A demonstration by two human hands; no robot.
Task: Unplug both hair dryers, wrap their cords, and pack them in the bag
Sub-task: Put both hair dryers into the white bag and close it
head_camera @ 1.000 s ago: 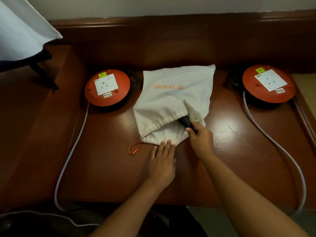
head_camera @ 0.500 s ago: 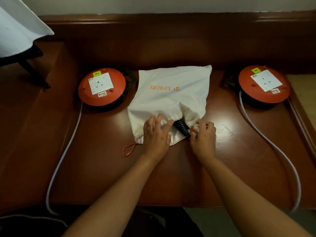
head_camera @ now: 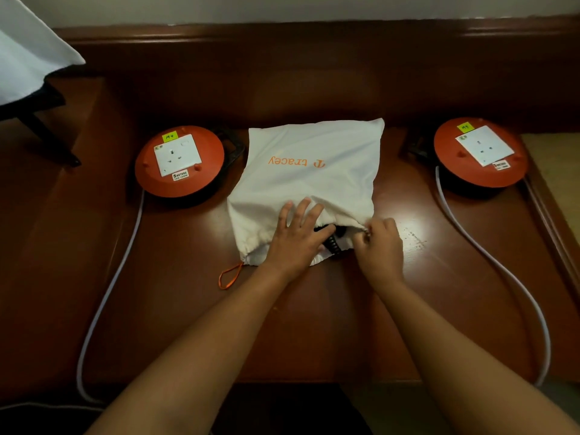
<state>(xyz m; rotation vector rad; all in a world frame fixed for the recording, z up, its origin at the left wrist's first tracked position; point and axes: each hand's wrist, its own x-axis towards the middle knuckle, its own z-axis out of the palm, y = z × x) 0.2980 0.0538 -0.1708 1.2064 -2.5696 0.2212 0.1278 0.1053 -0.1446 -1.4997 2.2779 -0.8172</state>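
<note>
A white drawstring bag [head_camera: 314,171] printed "tracey" lies flat on the wooden desk [head_camera: 175,302], its mouth facing me. A black coiled cord [head_camera: 333,243] pokes out of the mouth; the hair dryers themselves are hidden inside. My left hand [head_camera: 295,237] lies on the bag's near edge with its fingers spread flat on the cloth. My right hand [head_camera: 378,246] pinches the bag's rim at the right corner of the mouth. An orange drawstring loop [head_camera: 230,275] trails from the bag's left corner.
Two orange cable reels with white sockets flank the bag, one on the left [head_camera: 179,161] and one on the right [head_camera: 480,152], both sockets bare. Their white cables [head_camera: 106,296] [head_camera: 502,265] run off the desk's front edge. A white cloth [head_camera: 28,54] hangs at top left.
My left hand moved up from the desk onto the bag's mouth and flattened there. My right hand left the black cord and took hold of the bag's rim at the right.
</note>
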